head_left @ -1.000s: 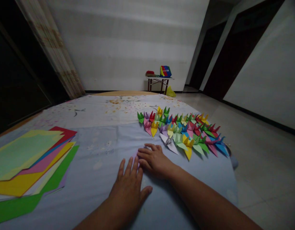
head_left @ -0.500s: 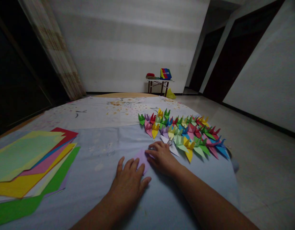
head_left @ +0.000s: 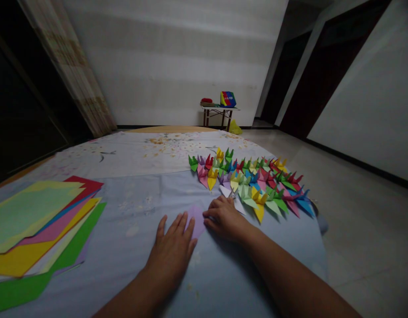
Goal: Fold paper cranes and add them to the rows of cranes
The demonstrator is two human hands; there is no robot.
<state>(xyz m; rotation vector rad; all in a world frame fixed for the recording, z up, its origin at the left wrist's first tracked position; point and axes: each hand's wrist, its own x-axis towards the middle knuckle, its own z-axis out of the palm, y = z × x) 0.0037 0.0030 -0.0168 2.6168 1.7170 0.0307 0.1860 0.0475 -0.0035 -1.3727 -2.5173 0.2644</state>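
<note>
A small light purple piece of folded paper (head_left: 196, 220) lies on the blue cloth between my hands. My left hand (head_left: 175, 243) rests flat with its fingers stretched out, the fingertips at the paper's left edge. At the right edge, my right hand (head_left: 228, 218) has its fingers bent and pressed together on the paper; its thumb is partly hidden. Just beyond my right hand sits a white paper crane (head_left: 239, 206), partly covered by the hand. A yellow paper crane (head_left: 258, 206) stands near it.
Several rows of coloured paper cranes (head_left: 244, 179) fill the right side of the table. A stack of coloured paper sheets (head_left: 35, 216) lies at the left. A flowered tablecloth (head_left: 131, 154) covers the far part. Against the wall stands a small table (head_left: 220, 108) with a colourful box (head_left: 228, 99).
My left hand has drawn slightly left and its fingers lie closer together, so more of the purple paper shows. My right hand stays at the paper's right edge. The view has shifted slightly.
</note>
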